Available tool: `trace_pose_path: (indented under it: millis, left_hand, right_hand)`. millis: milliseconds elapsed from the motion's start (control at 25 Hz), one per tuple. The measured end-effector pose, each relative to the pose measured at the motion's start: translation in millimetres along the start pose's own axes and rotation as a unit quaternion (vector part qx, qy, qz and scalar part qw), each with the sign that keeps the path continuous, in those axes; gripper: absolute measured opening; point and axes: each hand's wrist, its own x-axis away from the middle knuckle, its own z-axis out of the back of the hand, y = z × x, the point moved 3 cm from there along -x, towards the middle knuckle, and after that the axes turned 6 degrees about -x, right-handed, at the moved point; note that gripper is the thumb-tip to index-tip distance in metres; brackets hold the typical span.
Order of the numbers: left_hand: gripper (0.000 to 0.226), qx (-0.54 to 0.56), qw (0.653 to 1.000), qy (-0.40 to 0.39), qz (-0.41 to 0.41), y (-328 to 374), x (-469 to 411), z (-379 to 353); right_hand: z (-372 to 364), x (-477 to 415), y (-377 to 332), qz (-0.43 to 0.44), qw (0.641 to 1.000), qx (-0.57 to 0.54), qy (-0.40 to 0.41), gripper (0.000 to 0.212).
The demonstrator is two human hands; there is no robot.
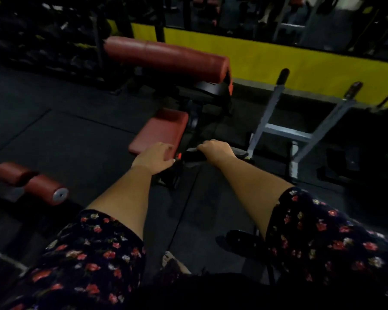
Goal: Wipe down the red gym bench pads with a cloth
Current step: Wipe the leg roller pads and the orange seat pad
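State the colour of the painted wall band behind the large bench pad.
Yellow wall band, behind the red bench pad; clearest in the head view.

Premises: a gym, dimly lit. Reference point is where the right hand (215, 151) grips a dark object (194, 155).

- Just beyond and left of the grip: a red seat pad (159, 133). Farther beyond: a long red upper pad (166, 58) on a black frame.
- Well left of the grip, nearer the person: red roller pads (29, 183), one with a metal end cap.
- Right of the grip: a grey steel stand (300, 133).
- Far beyond, to the left: a dark rack (43, 41), apparently of weights; blurred.
- Below the grip: dark rubber floor tiles (65, 135) with visible seams.
- Beyond, along the wall: a yellow band (278, 63).
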Motion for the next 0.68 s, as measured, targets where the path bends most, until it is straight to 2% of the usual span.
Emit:
trace_pose_path:
  millis: [360, 480, 680]
  left_hand:
    - [0.059, 0.004, 0.987, 0.021, 0.159, -184, -9, 62]
    - [0.058, 0.009, 0.977, 0.027, 0.212, -232, 7, 71]
    - [0.058, 0.02, 0.951, 0.037, 0.306, -298, 33, 81]
  right_hand:
    - [47, -172, -137, 0.156, 0.987, 0.026, -0.014, 0.031]
    - [53, -212, -184, 0.222, 0.974, 0.056, 0.004, 0.029]
    - [60, -278, -262, 0.311, 0.946, 0.085, -0.022, 0.034]
